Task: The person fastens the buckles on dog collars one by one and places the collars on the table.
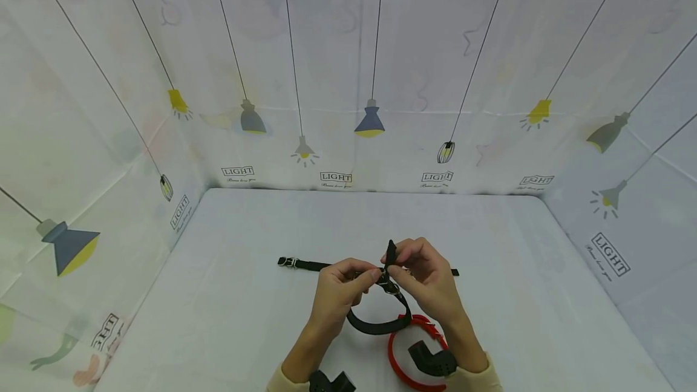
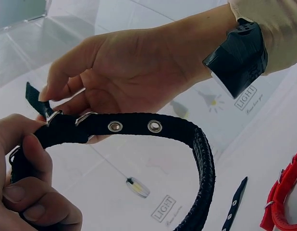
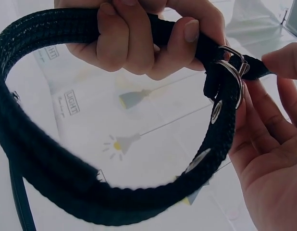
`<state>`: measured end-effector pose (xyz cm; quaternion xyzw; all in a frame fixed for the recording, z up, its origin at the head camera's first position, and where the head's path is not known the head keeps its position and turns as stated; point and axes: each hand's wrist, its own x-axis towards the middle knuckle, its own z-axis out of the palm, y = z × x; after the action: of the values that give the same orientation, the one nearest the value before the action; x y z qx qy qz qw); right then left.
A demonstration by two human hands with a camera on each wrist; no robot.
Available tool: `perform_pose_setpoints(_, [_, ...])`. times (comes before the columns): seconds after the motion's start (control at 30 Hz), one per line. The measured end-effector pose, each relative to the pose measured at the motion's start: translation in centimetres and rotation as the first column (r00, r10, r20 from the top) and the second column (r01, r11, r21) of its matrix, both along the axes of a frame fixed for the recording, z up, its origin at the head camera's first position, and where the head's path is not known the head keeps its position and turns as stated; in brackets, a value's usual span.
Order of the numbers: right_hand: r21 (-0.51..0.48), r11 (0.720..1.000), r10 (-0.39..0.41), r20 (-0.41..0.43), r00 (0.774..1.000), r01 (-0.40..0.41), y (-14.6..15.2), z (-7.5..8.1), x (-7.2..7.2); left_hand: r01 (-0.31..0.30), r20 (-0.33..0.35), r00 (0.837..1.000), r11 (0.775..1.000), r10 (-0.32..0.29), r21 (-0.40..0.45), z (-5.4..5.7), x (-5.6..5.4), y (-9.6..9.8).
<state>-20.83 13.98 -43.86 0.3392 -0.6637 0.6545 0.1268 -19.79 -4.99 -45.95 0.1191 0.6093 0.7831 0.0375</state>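
Observation:
A black collar [image 1: 376, 328] with metal eyelets is bent into a loop between both hands over the white table. My left hand [image 1: 339, 290] grips the band beside its buckle, fingers curled round it. Thumb and fingers of my right hand [image 1: 430, 274] pinch the pointed tail of the strap. In the right wrist view the tail passes through the metal buckle [image 3: 239, 58], next to a D-shaped ring [image 3: 239, 89]. Two eyelets show on the band [image 2: 139, 124] in the left wrist view.
A red collar [image 1: 393, 359] lies looped on the table [image 1: 229, 319] near the right forearm. Behind the hands another black collar [image 1: 310, 265] lies stretched out, partly hidden by them. Patterned cloth walls [image 1: 327, 65] stand around the table's back and sides.

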Motion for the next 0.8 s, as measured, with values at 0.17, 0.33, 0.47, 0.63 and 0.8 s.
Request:
perform_pose_setpoints(0.17, [0.035,0.999,-0.020,-0.015,1.000,0.020,-0.05,0.05,0.02,0.000,-0.014,1.000,1.000,0.000,0.003,-0.01,-0.08,-0.02])
perform_pose_setpoints(0.33, [0.075,0.996,-0.039,0.000,0.999,0.039,-0.25,0.02,0.04,0.005,-0.017,1.000,1.000,-0.005,0.006,-0.03,-0.12,-0.03])
perform_pose_setpoints(0.47, [0.111,0.993,-0.035,-0.009,0.999,0.036,-0.60,-0.02,-0.03,0.009,-0.014,1.000,1.000,-0.009,0.024,-0.04,-0.13,-0.07])
perform_pose_setpoints(0.63, [0.139,0.989,-0.048,-0.028,0.998,0.052,-0.81,-0.07,-0.06,0.019,-0.037,0.999,0.996,-0.016,0.091,0.06,-0.05,-0.13])
perform_pose_setpoints(0.8, [0.162,0.984,-0.071,-0.007,0.997,0.071,-0.73,-0.19,-0.03,0.033,-0.040,0.999,0.990,-0.028,0.134,0.12,0.00,-0.11])
